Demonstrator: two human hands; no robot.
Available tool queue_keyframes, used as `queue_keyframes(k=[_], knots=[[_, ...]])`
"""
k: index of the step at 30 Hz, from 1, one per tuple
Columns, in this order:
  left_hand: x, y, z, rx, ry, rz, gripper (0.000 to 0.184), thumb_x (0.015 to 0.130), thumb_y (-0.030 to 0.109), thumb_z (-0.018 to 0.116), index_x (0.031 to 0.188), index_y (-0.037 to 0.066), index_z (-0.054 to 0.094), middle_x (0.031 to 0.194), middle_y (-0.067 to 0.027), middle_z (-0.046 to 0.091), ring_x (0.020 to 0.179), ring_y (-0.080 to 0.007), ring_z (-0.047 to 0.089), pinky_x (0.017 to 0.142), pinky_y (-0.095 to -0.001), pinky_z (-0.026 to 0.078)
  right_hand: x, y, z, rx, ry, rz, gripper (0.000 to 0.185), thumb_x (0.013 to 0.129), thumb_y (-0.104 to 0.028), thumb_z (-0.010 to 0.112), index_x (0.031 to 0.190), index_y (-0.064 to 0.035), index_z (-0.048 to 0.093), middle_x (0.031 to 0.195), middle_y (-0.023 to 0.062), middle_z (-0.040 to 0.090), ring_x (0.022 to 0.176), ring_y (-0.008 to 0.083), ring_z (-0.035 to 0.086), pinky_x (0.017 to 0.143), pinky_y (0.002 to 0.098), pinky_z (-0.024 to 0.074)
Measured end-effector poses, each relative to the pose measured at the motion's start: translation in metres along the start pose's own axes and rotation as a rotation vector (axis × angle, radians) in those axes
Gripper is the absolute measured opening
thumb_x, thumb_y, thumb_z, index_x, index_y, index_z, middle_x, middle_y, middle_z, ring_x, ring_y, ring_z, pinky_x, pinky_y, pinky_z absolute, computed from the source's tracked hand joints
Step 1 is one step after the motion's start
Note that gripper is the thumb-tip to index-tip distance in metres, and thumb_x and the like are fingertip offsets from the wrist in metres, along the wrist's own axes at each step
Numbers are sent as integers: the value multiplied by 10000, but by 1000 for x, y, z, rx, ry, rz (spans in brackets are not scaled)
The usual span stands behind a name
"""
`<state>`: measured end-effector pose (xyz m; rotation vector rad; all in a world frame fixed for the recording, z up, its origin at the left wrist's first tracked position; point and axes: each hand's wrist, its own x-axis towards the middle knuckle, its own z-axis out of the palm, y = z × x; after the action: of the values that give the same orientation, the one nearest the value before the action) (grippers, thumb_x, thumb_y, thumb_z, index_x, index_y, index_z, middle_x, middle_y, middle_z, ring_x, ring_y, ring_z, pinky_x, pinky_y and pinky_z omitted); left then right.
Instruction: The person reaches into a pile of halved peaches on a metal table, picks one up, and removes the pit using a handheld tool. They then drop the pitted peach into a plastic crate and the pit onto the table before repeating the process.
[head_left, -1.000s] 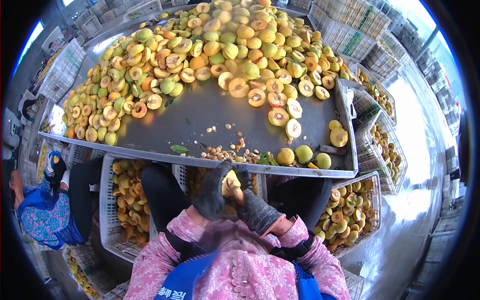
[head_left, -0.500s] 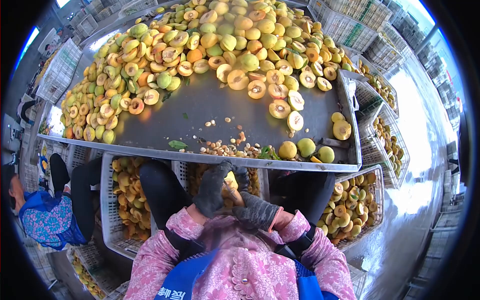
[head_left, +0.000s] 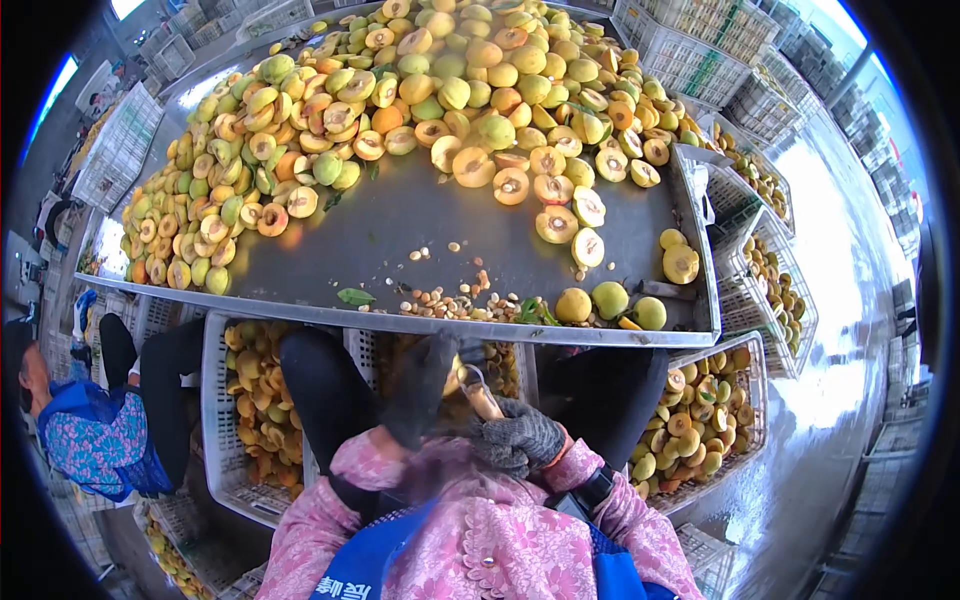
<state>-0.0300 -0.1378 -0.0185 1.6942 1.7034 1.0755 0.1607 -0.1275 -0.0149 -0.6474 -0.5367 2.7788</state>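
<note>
The left hand point(head_left: 413, 395), blurred, pinches a fruit piece point(head_left: 455, 377) just short of the bench point(head_left: 380, 225); the right hand point(head_left: 517, 437) closes its grip around a tool handle point(head_left: 485, 403), presumably to steady the metal loop point(head_left: 474, 374) beside the fruit piece.

Just beyond our hands point(head_left: 515, 437) runs the table point(head_left: 390, 222), with fruit point(head_left: 472, 167) heaped on its far part and pits point(head_left: 448, 303) along its near edge. One filled crate point(head_left: 214, 400) stands left of our hands, another to the right; a person point(head_left: 105, 435) is further left.
</note>
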Motion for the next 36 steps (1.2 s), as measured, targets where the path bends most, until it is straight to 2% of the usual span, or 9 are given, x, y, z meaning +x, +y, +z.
queue_keyframes(k=[3, 6, 8, 11, 16, 19, 22, 33, 36], knots=[[-2, 19, -43, 472, 179, 104, 272, 887, 206, 497, 1074, 17, 556, 911, -144, 612, 877, -258, 610, 795, -369, 479, 14, 12, -36, -1142, 105, -453, 331, 821, -167, 614, 1097, -34, 489, 746, 121, 566, 616, 235, 559, 536, 333, 436], [-20, -23, -104, 1240, 306, 283, 275, 875, 236, 535, 1015, 10, 607, 873, -150, 633, 879, -285, 606, 803, -373, 477, 26, 17, -44, -1486, 376, -148, 353, 793, -246, 630, 1005, 14, 520, 808, 224, 585, 791, 360, 576, 694, 424, 437], [-11, -42, -152, 550, 426, -416, 268, 859, 225, 567, 1000, 3, 619, 966, -154, 633, 905, -292, 599, 833, -364, 472, 17, 5, -28, -1398, 405, -18, 350, 790, -268, 635, 974, 13, 539, 822, 229, 591, 789, 358, 585, 684, 414, 443], [-6, -60, -174, 1076, 256, -396, 258, 828, 216, 584, 1003, 35, 639, 995, -141, 623, 937, -263, 597, 847, -388, 460, 25, 17, -58, -1368, 413, -42, 353, 789, -278, 632, 953, 24, 552, 852, 237, 603, 808, 365, 597, 685, 414, 449], [90, -26, -89, 342, 23, 13, 227, 809, 82, 544, 1013, 79, 643, 1089, -108, 596, 1002, -225, 579, 878, -339, 451, 20, 12, -67, -1348, 352, -65, 498, 742, -395, 667, 990, 27, 576, 885, 261, 585, 907, 402, 572, 763, 426, 459], [165, -45, -5, 595, -174, 395, 287, 804, 50, 528, 1079, 63, 606, 1114, -118, 584, 1019, -228, 577, 868, -317, 454, 10, 15, -83, -1434, 288, -191, 452, 773, -407, 637, 980, -8, 598, 889, 245, 569, 882, 391, 558, 754, 418, 457], [213, 38, 58, 288, -220, -231, 398, 803, 240, 628, 1126, 20, 548, 1076, -218, 599, 965, -351, 587, 866, -374, 453, -8, 2, -73, -1461, 378, -95, 448, 782, -315, 667, 1058, 12, 533, 911, 245, 614, 831, 366, 613, 696, 415, 466], [210, 10, 99, 2, -576, -81, 499, 756, 99, 669, 1199, -32, 479, 1086, -135, 591, 906, -186, 593, 819, -295, 481, -15, -6, -78, -1412, 341, -261, 305, 817, -268, 625, 1035, -58, 589, 903, 204, 589, 795, 305, 587, 712, 398, 471], [183, 18, 77, -728, -458, -401, 467, 753, 72, 651, 1179, -31, 489, 1027, -106, 588, 912, -179, 590, 812, -288, 493, -29, -14, -63, -1251, 349, -210, 274, 852, -311, 540, 1032, -131, 642, 1030, 219, 527, 901, 360, 556, 767, 421, 466]])
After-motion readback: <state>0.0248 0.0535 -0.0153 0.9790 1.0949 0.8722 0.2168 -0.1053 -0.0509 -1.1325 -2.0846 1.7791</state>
